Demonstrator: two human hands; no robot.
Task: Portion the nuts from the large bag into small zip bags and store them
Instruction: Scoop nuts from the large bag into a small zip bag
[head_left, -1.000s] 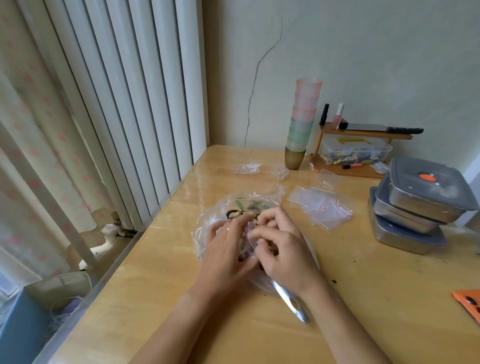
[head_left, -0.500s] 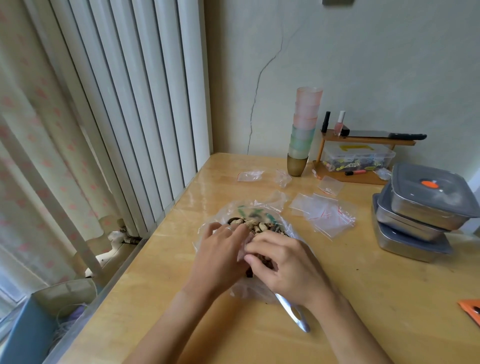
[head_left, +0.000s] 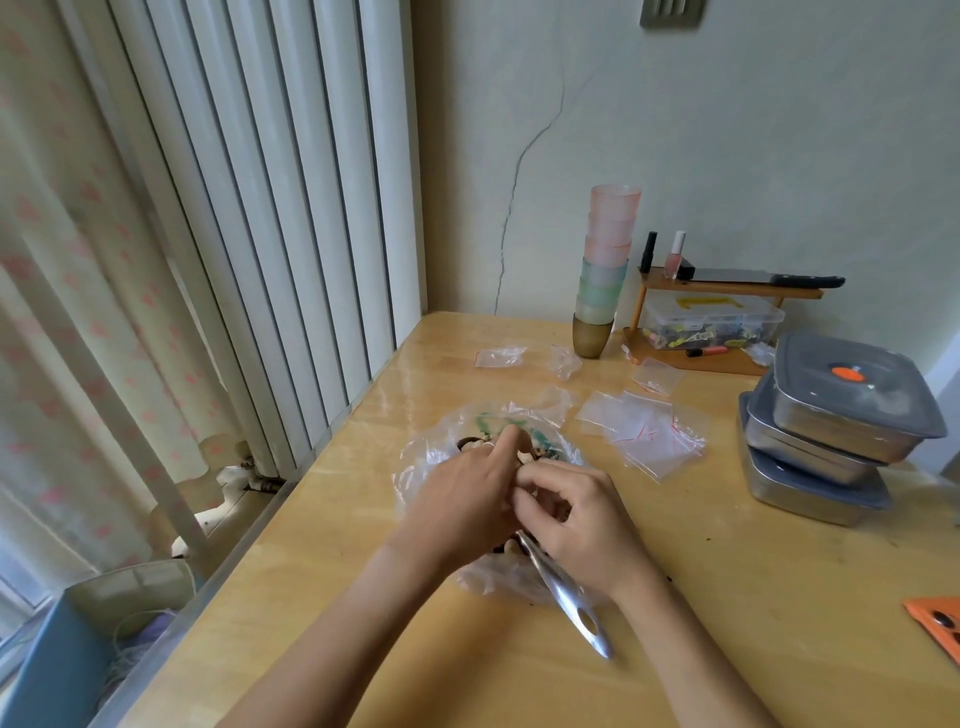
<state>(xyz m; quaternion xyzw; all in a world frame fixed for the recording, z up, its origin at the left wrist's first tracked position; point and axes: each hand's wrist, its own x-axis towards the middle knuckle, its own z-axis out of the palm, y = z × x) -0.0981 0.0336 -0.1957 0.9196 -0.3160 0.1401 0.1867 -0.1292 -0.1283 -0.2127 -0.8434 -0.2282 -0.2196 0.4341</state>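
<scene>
Nuts (head_left: 524, 456), mixed brown, in large clear plastic bag (head_left: 431, 460): left hand (head_left: 467, 493), grip spread, has advanced among them; right hand (head_left: 584, 525) curled, hold unclear; portioning continues.

Glossy wooden table (head_left: 727, 597); clear crinkly plastic bag (head_left: 421, 462); shiny, probably steel containers (head_left: 831, 441).

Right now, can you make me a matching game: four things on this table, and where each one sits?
Things: 1 stack of cups; 2 metal boxes; 3 empty small bags; 4 metal scoop.
Places: A partly under the right hand; B stacked at the table's right side; C by the wall, beside the wooden shelf; D between the large bag and the metal boxes.
Pairs: 1-C, 2-B, 3-D, 4-A.
</scene>
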